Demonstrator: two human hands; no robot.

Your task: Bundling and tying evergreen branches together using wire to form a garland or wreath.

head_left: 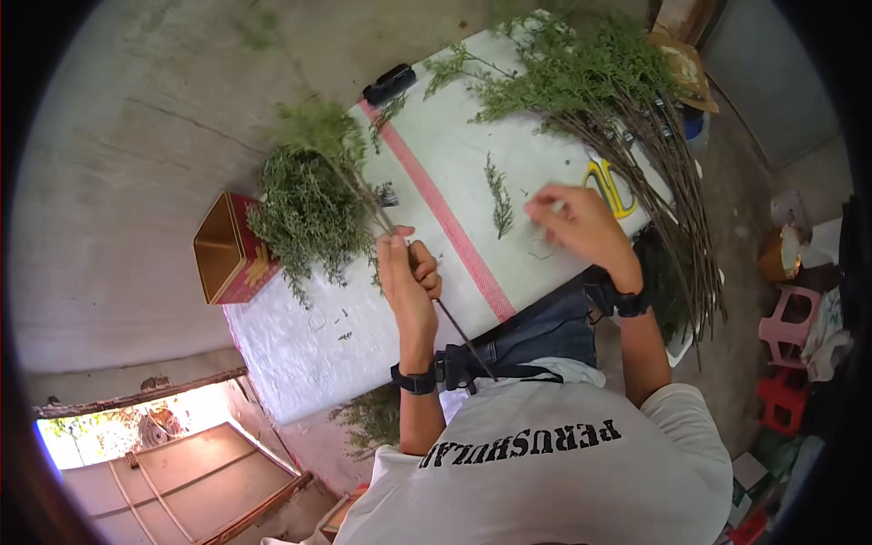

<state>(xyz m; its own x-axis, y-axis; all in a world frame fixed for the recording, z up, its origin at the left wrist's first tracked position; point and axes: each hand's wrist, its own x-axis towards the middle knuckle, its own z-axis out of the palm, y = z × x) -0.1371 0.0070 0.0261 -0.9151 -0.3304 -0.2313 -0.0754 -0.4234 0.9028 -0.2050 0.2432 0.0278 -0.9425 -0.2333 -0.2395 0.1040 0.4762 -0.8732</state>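
Observation:
My left hand is closed around a long thin leafy branch. Its green top blurs toward the upper left, and the bare stem slants down to my shirt. My right hand hovers over the white-covered table; motion smears its fingers, so I cannot make out anything in them. Beside it lie a small green sprig and yellow-handled scissors. A heap of cut green sprigs is left of my left hand. At the right, a bundle of leafy branches stretches past the table edge.
A red and gold box stands open at the table's left edge. A black object lies at the far edge. Pink and red plastic stools stand at the right. More greenery is below the table's near left side.

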